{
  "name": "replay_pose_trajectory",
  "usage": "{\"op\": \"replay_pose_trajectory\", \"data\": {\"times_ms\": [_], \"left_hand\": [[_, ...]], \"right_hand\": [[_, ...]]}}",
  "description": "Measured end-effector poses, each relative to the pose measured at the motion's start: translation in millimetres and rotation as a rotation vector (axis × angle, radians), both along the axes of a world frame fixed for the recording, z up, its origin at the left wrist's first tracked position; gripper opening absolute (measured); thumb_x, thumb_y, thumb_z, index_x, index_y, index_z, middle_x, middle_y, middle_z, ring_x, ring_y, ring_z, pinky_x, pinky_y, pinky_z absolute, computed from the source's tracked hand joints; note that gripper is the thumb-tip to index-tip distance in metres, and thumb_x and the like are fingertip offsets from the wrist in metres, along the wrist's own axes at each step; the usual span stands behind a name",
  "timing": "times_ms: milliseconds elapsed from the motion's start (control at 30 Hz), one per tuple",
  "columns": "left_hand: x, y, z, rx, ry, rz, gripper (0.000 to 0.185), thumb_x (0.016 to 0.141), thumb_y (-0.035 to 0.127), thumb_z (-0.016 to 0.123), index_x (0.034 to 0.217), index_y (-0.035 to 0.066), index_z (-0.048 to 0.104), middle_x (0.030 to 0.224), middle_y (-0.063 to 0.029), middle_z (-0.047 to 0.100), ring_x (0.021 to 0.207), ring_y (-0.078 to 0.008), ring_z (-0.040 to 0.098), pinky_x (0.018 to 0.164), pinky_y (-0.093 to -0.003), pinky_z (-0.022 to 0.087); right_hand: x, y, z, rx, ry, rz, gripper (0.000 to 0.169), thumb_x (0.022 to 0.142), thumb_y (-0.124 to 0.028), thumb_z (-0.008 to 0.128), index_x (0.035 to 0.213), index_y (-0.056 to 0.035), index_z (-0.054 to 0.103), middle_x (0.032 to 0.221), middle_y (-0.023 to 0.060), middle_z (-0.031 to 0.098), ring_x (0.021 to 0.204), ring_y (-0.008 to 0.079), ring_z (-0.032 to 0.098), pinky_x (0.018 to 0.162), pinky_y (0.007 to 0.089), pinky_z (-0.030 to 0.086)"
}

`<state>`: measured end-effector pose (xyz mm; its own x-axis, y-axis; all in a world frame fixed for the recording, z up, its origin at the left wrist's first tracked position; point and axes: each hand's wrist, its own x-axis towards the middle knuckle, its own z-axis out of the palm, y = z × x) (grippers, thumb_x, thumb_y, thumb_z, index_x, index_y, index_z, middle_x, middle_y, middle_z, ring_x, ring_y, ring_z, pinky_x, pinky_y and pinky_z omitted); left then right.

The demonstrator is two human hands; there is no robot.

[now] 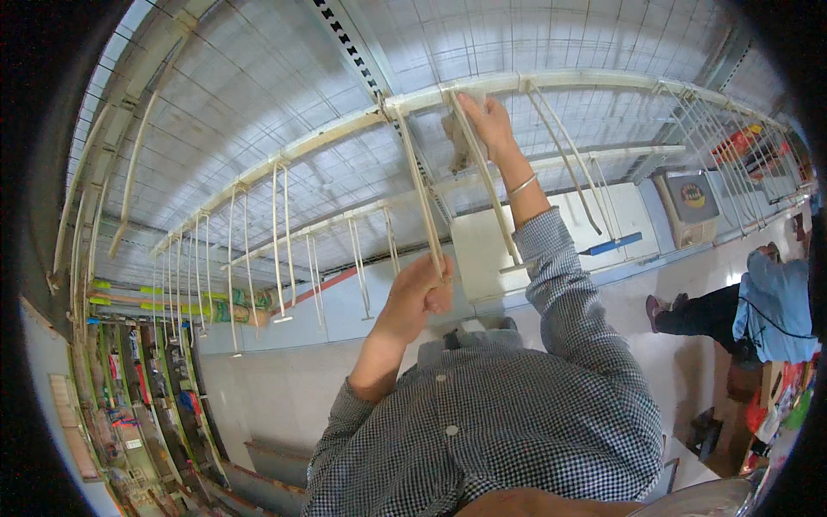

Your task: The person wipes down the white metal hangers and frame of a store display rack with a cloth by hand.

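Observation:
My left hand [413, 294] is closed around the front end of a cream metal display hook [417, 184]. That hook juts out from a horizontal white rail [484, 84] on a wire-mesh display wall. Higher up, my right hand [490, 126] is at the rail end of a neighbouring hook [484, 178]. A crumpled greyish-brown cloth [457, 142] is pinched in it, hanging on the other side of that hook. Part of the cloth is hidden by the hook and my fingers.
More bare hooks [278, 239] line the rail on the left, and others [568, 161] jut out on the right. A blue-tipped hook [610, 244] and a box [688, 203] are below right. A person [769, 304] stands at right. Stocked shelves [136, 400] are at lower left.

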<state>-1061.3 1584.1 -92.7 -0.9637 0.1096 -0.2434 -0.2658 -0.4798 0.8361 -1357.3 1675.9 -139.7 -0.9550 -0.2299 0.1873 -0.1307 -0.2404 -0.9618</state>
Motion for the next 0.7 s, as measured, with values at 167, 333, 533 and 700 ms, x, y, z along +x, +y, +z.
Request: {"op": "replay_pose_trajectory", "data": {"times_ms": [167, 333, 533, 700], "left_hand": [[-6, 1, -1, -0.034, 0.019, -0.005, 0.027, 0.095, 0.031, 0.048, 0.097, 0.005, 0.051, 0.058, 0.0067, 0.028, 0.05, -0.0058, 0.027, 0.048, -0.0227, 0.023], [-2, 1, -6, 0.042, 0.014, 0.025, 0.025, 0.097, 0.028, 0.043, 0.096, 0.005, 0.052, 0.059, 0.0055, 0.03, 0.052, -0.0064, 0.029, 0.05, -0.0227, 0.024], [8, 6, -36, 0.018, 0.008, 0.007, 0.024, 0.099, 0.027, 0.039, 0.093, 0.006, 0.051, 0.061, 0.0047, 0.032, 0.055, -0.0074, 0.032, 0.052, -0.0224, 0.027], [14, 10, -50, 0.129, -0.189, -0.03, 0.023, 0.098, 0.026, 0.04, 0.087, 0.008, 0.049, 0.062, 0.0047, 0.035, 0.055, -0.0075, 0.034, 0.053, -0.0224, 0.031]], "right_hand": [[-22, 20, -52, 0.361, 0.099, -0.218, 0.054, 0.075, -0.042, 0.071, 0.095, 0.0048, 0.056, 0.089, 0.0101, 0.061, 0.077, 0.016, 0.057, 0.066, 0.0299, 0.047], [36, 11, -84, 0.334, -0.19, 0.077, 0.056, 0.079, -0.038, 0.068, 0.114, 0.0024, 0.052, 0.101, 0.0129, 0.059, 0.097, 0.0227, 0.056, 0.078, 0.0344, 0.047], [74, 3, -69, -0.442, -0.452, 0.249, 0.043, 0.086, -0.029, 0.062, 0.115, 0.0, 0.053, 0.105, 0.0086, 0.059, 0.096, 0.021, 0.058, 0.08, 0.0334, 0.052], [61, -24, -17, -0.341, -0.198, 0.126, 0.036, 0.087, -0.029, 0.061, 0.11, -0.0024, 0.055, 0.098, 0.0049, 0.058, 0.091, 0.0169, 0.056, 0.075, 0.0312, 0.049]]}}
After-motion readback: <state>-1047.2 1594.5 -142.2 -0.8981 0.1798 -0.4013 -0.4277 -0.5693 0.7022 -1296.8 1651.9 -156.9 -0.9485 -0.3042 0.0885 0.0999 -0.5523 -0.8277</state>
